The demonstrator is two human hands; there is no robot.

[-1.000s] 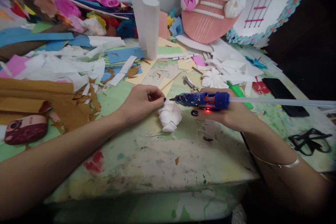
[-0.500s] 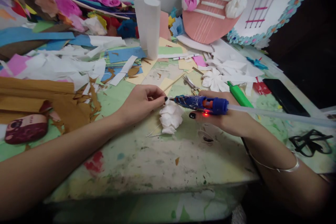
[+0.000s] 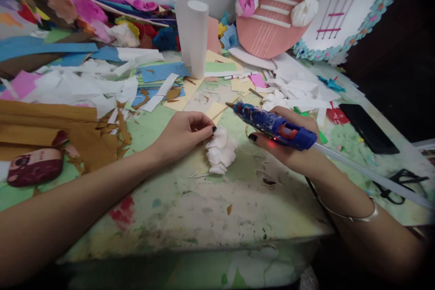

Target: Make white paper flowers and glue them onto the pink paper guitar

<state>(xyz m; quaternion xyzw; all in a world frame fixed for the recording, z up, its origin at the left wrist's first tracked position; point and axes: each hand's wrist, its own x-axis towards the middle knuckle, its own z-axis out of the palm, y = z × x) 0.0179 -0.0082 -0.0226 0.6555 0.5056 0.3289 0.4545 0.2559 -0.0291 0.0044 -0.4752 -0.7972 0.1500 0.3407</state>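
A white paper flower with layered petals lies on the stained table in front of me, with thin white strands at its lower left. My left hand pinches the flower's upper edge between thumb and fingers. In my right hand is a blue hot glue gun with a glowing red light. Its nozzle points up and left, above the flower and apart from it. A long translucent glue stick runs out of the gun's back end.
Brown crepe paper and a maroon case lie left. White paper scraps spread behind. A white paper tube stands at the back, beside a pink guitar-shaped craft. A black phone and glasses lie right.
The glue gun has lifted away from the flower's top, up and to the right, its nozzle now tipped upward. My left hand and the flower stay nearly in place.
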